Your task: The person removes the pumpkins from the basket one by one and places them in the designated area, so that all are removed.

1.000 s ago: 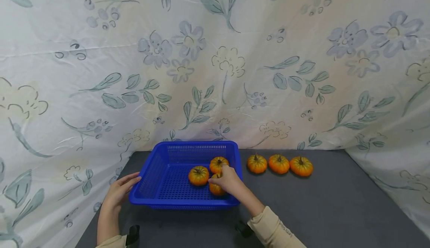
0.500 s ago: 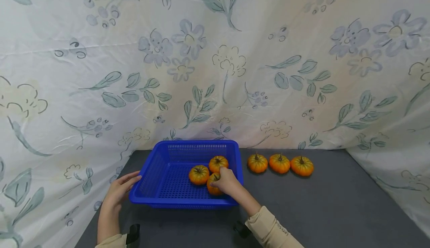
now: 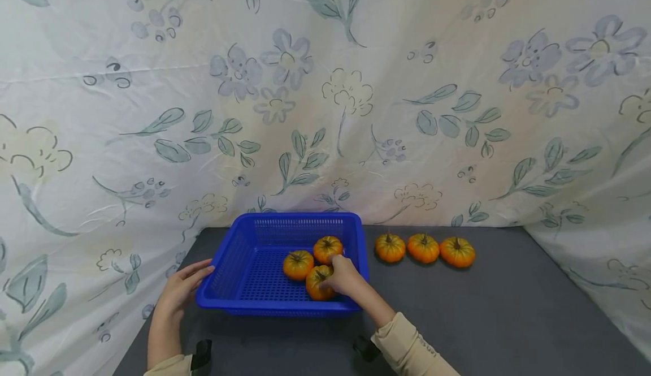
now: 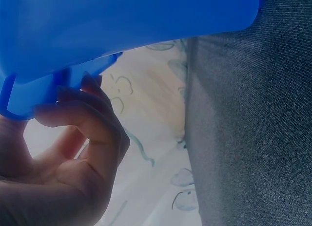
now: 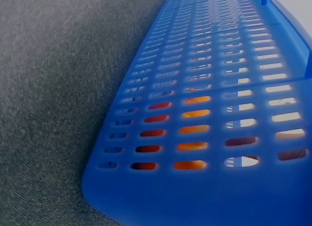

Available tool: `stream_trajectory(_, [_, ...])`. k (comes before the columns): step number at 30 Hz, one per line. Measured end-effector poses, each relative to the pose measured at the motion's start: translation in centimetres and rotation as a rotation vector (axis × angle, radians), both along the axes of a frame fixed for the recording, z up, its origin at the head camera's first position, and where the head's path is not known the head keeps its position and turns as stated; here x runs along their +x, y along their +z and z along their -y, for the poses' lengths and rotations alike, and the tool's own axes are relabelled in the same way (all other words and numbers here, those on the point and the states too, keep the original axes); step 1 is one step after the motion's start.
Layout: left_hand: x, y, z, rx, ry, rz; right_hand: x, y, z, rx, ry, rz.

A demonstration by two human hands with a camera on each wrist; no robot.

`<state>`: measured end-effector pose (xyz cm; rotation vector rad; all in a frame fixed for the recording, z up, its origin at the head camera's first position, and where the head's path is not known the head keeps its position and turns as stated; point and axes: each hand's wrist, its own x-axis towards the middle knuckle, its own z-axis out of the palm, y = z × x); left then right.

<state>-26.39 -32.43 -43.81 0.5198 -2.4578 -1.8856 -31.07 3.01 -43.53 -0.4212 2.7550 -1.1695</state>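
Note:
A blue plastic basket [image 3: 277,306] with a slotted floor and sides holds three small orange pumpkins. In the head view, my right hand [image 3: 347,276] reaches over its right side, thumb and fingers around the right side of the front pumpkin [image 3: 316,286]. Close behind lie the left pumpkin [image 3: 297,265] and the back pumpkin [image 3: 327,247]. At the basket's left rim my left hand [image 3: 182,286] grips the edge; the left wrist view shows its curled fingers [image 4: 80,116] at the rim. Through the slots in the right wrist view an orange pumpkin [image 5: 194,146] shows.
Three more pumpkins stand in a row right of the basket: a left one [image 3: 390,248], a middle one [image 3: 423,249] and a right one [image 3: 457,252]. All rest on a dark grey tabletop [image 3: 488,314]. A flowered cloth [image 3: 346,82] hangs behind and at the sides.
Inside the basket, the front pumpkin has moved left, and the other two have shifted slightly left as well. My right hand has moved a little left; the left hand keeps its place.

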Motion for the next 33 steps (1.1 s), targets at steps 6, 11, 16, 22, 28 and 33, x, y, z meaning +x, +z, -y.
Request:
stream_trajectory(6, [0.03,0.02,-0.02,-0.005,-0.006,0.004,-0.21,-0.12,-0.07,0.017,0.036,0.023])
stream_trajectory(11, [0.0,0.09,0.04,-0.002,-0.016,0.007,-0.11,0.0,-0.18,0.005,0.081,0.038])
stream_trajectory(16, [0.0,0.09,0.05,-0.007,-0.011,0.009,0.01,0.06,-0.27,0.006,0.118,0.042])
stream_trajectory(22, [-0.01,0.08,0.03,-0.013,-0.006,0.004,0.04,0.04,-0.23,0.011,0.112,0.072])
stream_trajectory(28, [-0.01,0.08,0.01,0.001,-0.005,0.001,-0.14,-0.17,-0.26,0.003,0.127,0.049])
stream_trajectory(33, [-0.01,0.06,0.02,0.004,-0.006,0.0,-0.24,-0.22,-0.28,-0.002,0.147,0.017])
